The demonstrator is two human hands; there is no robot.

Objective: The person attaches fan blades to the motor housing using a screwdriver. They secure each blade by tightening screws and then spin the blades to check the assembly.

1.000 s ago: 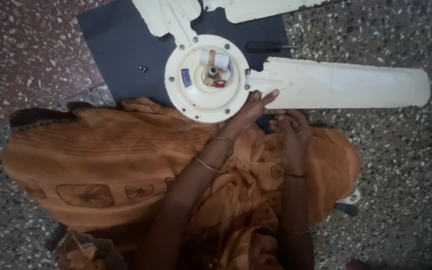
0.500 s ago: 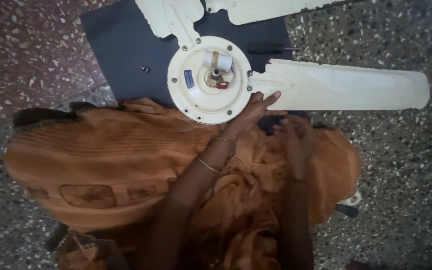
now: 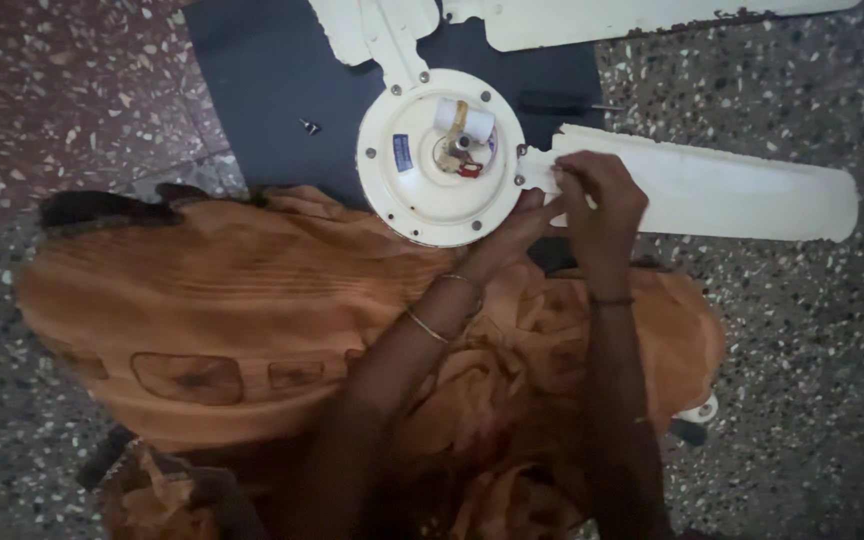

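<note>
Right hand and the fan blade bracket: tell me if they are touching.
Touching. The head view shows the right hand with its fingertips pressed onto the cream blade bracket beside the motor housing, no gap visible.

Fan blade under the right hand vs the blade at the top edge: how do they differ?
The blade under the right hand runs rightward from the fan hub, its bracket end at the hub's rim; the top blade lies apart from the hub. The right blade rests mostly on speckled floor, fully in view; the top blade is cut off by the frame. Both are cream.
</note>
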